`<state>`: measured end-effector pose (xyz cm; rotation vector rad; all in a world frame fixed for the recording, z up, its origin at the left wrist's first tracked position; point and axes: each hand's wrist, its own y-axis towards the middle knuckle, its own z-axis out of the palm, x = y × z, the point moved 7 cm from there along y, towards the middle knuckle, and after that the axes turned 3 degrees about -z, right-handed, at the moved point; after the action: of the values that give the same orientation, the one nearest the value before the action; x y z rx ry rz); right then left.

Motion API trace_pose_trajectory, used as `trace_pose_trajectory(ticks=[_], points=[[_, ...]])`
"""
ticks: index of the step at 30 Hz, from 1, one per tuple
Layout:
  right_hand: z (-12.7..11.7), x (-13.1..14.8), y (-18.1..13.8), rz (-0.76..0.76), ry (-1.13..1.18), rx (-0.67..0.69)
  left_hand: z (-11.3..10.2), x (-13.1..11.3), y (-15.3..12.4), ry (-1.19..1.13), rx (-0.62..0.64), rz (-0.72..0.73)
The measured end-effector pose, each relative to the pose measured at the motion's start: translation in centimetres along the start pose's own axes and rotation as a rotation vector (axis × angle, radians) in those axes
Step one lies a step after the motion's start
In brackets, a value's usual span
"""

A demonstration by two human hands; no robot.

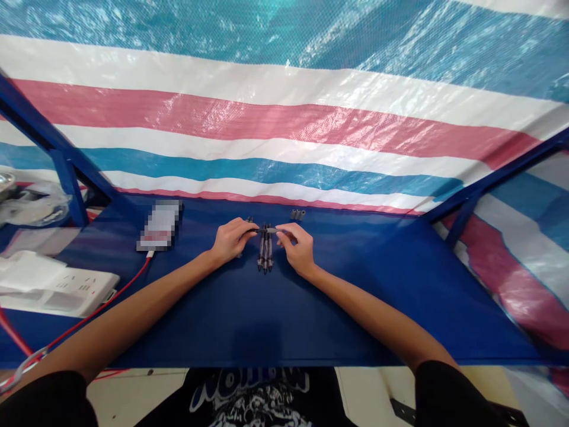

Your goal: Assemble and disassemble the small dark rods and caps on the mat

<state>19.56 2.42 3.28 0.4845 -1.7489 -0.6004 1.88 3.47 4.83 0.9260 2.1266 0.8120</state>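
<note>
My left hand pinches the dark end of a pen, held level just above the table. On the pen's other end, beside a grey sleeve-like part, the fingers of my right hand are closed. Several clear-and-black pens lie side by side below it, their tips toward me. Three short grey tubes, which look like pen grips, stand or lie behind my right hand. Small dark parts show partly behind my left fingers; their kind is hidden.
Under everything is a blue table, its front edge close to my body. On the left are a phone with a red cable and a white power strip. Blue frame bars and a striped plastic sheet enclose the back.
</note>
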Motion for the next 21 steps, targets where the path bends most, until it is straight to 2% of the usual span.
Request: trace_pose_trajectory(ticks=[12, 21], points=[[-0.17, 0.92, -0.11, -0.096, -0.042, -0.01, 0.54, 0.67, -0.51, 0.007, 0.046, 0.009], [-0.23, 0.37, 0.09, -0.043, -0.007, -0.03, 0.4, 0.1, -0.21, 0.03, 0.047, 0.006]])
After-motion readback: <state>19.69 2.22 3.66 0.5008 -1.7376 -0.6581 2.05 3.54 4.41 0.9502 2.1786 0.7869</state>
